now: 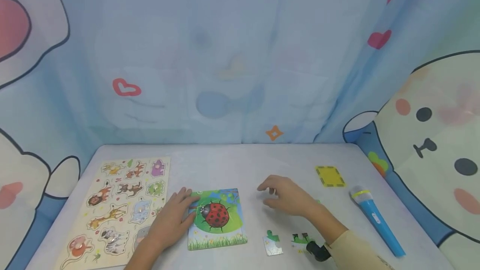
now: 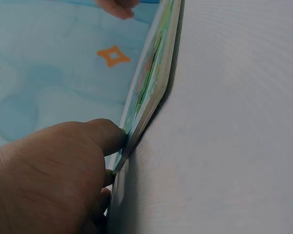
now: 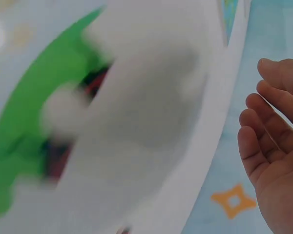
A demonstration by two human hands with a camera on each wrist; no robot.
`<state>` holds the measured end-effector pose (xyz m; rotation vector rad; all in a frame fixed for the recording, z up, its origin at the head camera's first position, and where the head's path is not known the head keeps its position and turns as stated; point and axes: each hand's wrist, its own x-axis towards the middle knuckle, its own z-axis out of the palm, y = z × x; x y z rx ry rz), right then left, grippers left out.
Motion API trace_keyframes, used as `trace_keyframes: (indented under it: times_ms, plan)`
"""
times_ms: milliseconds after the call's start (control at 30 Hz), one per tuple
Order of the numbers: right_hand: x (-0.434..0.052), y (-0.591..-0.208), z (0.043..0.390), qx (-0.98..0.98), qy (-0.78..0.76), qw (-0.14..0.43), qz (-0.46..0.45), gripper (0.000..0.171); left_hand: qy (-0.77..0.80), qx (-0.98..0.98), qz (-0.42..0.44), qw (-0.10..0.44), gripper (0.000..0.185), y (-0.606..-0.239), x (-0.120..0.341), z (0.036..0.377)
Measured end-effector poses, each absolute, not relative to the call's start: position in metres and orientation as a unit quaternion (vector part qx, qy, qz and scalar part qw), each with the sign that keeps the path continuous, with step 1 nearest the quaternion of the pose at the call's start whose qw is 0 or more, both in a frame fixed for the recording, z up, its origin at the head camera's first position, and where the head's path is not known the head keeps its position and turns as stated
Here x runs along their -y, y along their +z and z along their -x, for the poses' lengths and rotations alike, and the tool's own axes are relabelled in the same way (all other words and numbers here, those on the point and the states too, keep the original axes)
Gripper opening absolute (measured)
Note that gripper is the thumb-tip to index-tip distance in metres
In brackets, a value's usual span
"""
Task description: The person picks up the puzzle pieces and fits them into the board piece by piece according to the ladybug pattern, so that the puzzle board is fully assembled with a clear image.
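A square ladybug jigsaw puzzle (image 1: 216,236) lies on the white table in front of me. My left hand (image 1: 169,221) rests at its left side, with fingertips and thumb touching the edge. In the left wrist view the thumb (image 2: 105,135) lies against the side of the board. To the right of the puzzle my right hand (image 1: 286,196) hovers with loosely bent fingers and nothing in them. Loose puzzle pieces lie below it: a pale one with green (image 1: 273,246) and a green one with black marks (image 1: 298,240), partly hidden by the wrist camera.
A wooden animal puzzle board (image 1: 125,211) covers the left side of the table. At the right are a yellow square frame (image 1: 331,176) and a blue toy microphone (image 1: 380,224). A patterned blue curtain (image 1: 232,53) hangs behind the table.
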<state>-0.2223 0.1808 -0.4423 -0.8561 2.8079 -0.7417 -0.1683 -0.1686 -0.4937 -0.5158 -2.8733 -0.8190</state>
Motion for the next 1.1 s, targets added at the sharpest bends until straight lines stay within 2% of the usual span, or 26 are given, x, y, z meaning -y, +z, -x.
trace_keyframes:
  times_ms: [400,567,900,1100]
  plan:
    - [-0.266,-0.459,0.215,-0.962,-0.230,0.034,0.145,0.036,-0.268,0.946,0.174,0.062,0.043,-0.495,0.170,0.168]
    - [-0.291,-0.469,0.210,-0.975,-0.192,0.046,0.104,0.041,-0.268,0.945,0.174,0.061,0.043,-0.496,0.169,0.169]
    - [-0.309,-0.473,0.203,-0.979,-0.152,0.084,0.105,0.046,-0.266,0.946,0.172,0.065,0.043,-0.500,0.170,0.169]
    - [-0.306,-0.465,0.203,-0.979,-0.145,0.086,0.113,0.040,-0.269,0.945,0.172,0.069,0.044,-0.500,0.169,0.169]
